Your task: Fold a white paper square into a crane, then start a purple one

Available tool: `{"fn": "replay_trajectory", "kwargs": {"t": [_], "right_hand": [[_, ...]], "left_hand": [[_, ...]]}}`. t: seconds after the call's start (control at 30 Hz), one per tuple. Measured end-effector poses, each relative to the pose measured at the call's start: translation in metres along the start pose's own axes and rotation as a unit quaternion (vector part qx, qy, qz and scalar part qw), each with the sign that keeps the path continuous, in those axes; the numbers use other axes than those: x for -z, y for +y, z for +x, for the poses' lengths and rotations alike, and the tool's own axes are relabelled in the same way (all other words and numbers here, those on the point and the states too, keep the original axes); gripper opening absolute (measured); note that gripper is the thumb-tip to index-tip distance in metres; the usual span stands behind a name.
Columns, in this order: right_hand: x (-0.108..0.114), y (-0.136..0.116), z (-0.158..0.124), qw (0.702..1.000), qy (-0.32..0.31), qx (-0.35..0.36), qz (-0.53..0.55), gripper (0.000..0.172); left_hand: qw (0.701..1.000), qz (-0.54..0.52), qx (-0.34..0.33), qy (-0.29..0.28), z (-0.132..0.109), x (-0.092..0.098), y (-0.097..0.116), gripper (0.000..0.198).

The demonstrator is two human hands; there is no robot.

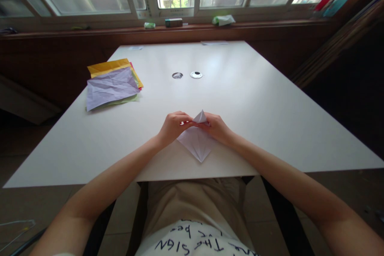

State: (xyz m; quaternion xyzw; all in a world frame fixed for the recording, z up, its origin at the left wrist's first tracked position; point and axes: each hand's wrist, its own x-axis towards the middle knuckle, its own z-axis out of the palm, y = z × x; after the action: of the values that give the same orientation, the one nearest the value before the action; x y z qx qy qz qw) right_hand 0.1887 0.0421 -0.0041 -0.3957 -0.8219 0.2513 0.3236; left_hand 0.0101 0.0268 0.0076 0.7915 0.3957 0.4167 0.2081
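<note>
A pale lilac sheet of folding paper [198,143], creased and partly folded, is between my hands just above the front part of the table. Its lower corner points toward me, and a small folded peak stands up at its top. My left hand [177,123] pinches the paper's upper left edge between thumb and fingers. On the other side, my right hand [216,126] grips the folded part beside the peak, thumb in front and fingers mostly hidden behind.
The white table [255,128] bears a stack of coloured paper [112,86] at left, lilac on top. Two round inserts [177,75] sit in the tabletop toward the back. Small items, including a green-and-white packet [223,20], lie on the window ledge [120,28].
</note>
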Motion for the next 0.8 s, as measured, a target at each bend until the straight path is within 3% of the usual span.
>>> {"fn": "replay_trajectory", "kwargs": {"t": [0.33, 0.8], "right_hand": [[0.000, -0.004, -0.002, 0.999, -0.012, 0.039, -0.007, 0.017], [-0.001, 0.000, -0.004, 0.998, -0.020, 0.057, 0.000, 0.014]], "left_hand": [[1.000, 0.022, 0.004, 0.010, -0.002, 0.000, 0.005, 0.019], [0.988, -0.136, 0.078, 0.011, 0.002, 0.002, 0.011, 0.018]]}}
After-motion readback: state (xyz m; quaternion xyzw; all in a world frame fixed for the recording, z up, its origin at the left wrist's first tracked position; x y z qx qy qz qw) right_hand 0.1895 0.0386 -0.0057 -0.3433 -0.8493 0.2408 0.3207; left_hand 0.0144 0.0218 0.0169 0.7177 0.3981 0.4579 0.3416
